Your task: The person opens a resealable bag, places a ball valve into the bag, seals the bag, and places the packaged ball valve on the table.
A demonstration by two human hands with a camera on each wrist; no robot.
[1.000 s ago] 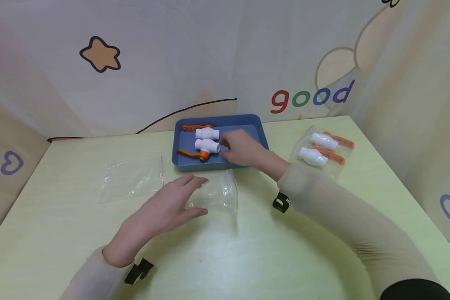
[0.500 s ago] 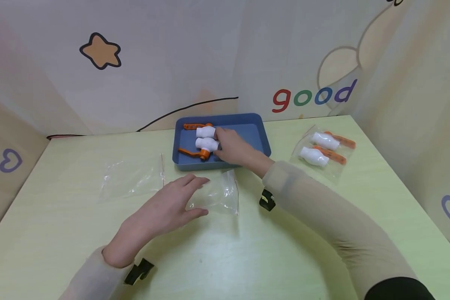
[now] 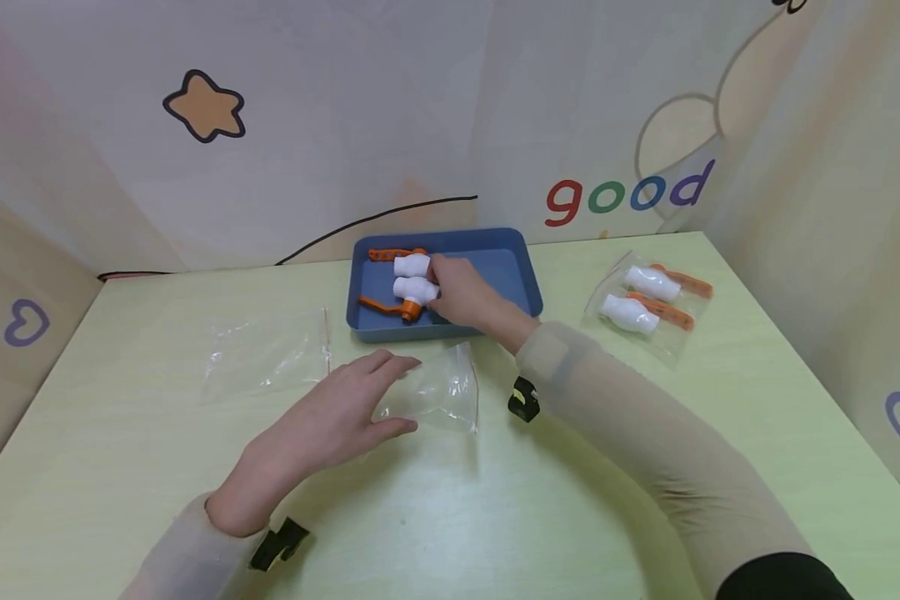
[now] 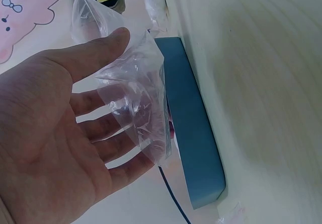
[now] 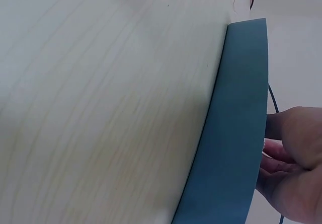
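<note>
Desk (image 3: 450,517): pale, running back to a printed backdrop (image 3: 345,150) at the back edge.
Tray (image 3: 390,336): blue, set at the middle of the desk's back edge.
Left hand (image 3: 337,408): extended from the desk's front edge, left of centre; wide open, thumb and fingers spread apart at the left end of the near bag (image 3: 446,387).
Right hand (image 3: 468,296): over the tray's front edge, curled round the right ends of 2 white valves (image 3: 416,290); tightness of hold hidden.
Filled bag (image 3: 663,343): clear, near the desk's back-right corner, containing 2 bagged valves (image 3: 630,314).
Flat bag (image 3: 266,354): clear, left of the tray.
Near bag: clear, creased, just beyond the tray's front edge.
White valves: side by side in the tray's left half.
Orange handles (image 3: 378,307): 1 per white valve, pointing toward the tray's left edge.
</note>
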